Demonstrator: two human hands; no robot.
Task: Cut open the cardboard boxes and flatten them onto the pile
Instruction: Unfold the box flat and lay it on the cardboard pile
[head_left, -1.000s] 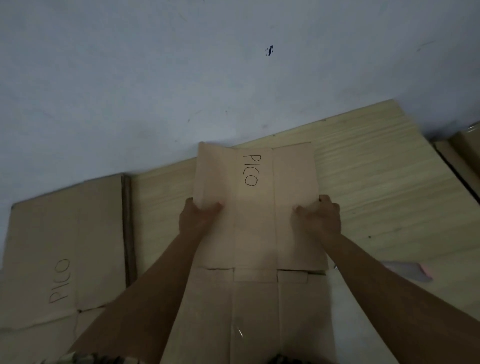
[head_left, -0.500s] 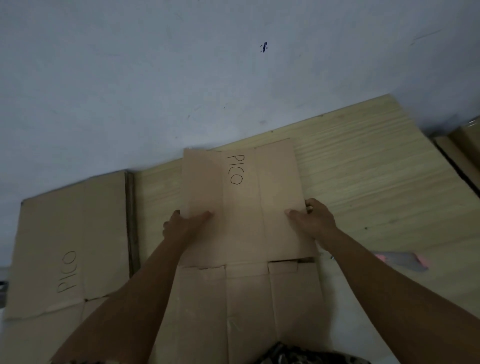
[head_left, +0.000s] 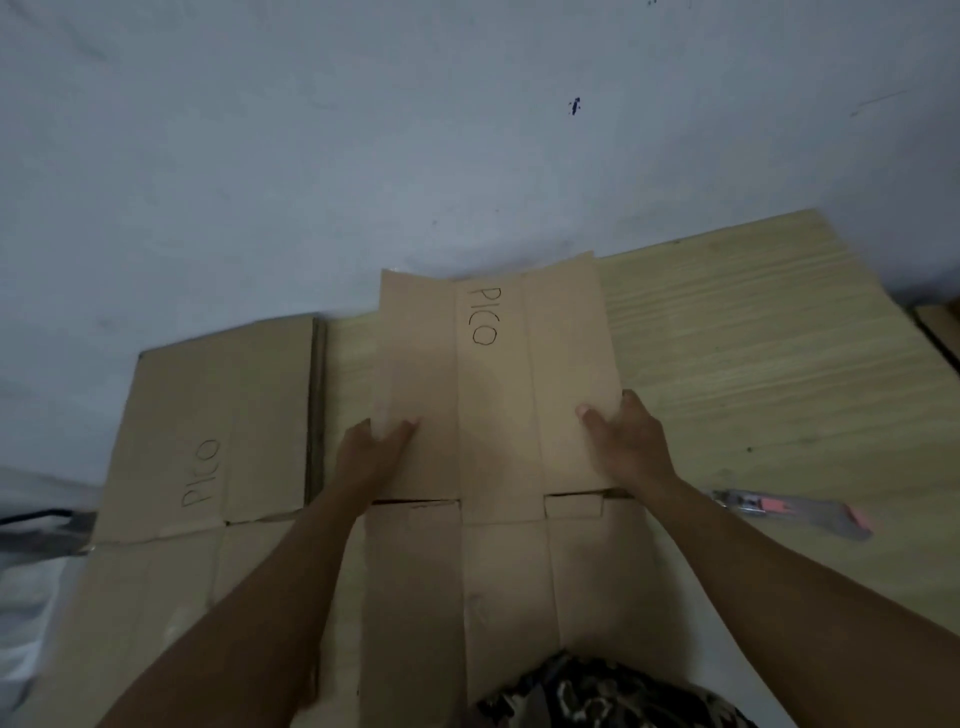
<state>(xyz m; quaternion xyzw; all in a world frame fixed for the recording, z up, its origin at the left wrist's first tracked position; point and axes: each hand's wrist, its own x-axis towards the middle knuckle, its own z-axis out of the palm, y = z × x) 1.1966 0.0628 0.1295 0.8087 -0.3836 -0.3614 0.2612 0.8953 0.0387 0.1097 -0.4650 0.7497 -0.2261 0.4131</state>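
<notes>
At the middle of the tabletop: an opened cardboard box (head_left: 493, 415) lies lengthwise away from the person, its far end with "PICO" written on it lifted a little near the wall.
Left hand: the left hand (head_left: 371, 452) pinches the box's left edge, thumb on top and fingers under, likely to keep that side panel from folding back.
Right hand: the right hand (head_left: 626, 441) grips the right edge the same way, so the sheet is held square from both sides.
Why held so: 2 matched grips let the sheet be steered as 1 piece toward the pile.
Pile: flattened cardboard (head_left: 208, 431), also marked "PICO", lies just left of the box on the tabletop (head_left: 779, 338).
Cutter: a utility knife (head_left: 789, 512) with a pink slider rests to the right, apart from both hands, so cutting on this box looks done.
Step judged: laying the sheet flat, then shifting it left.
</notes>
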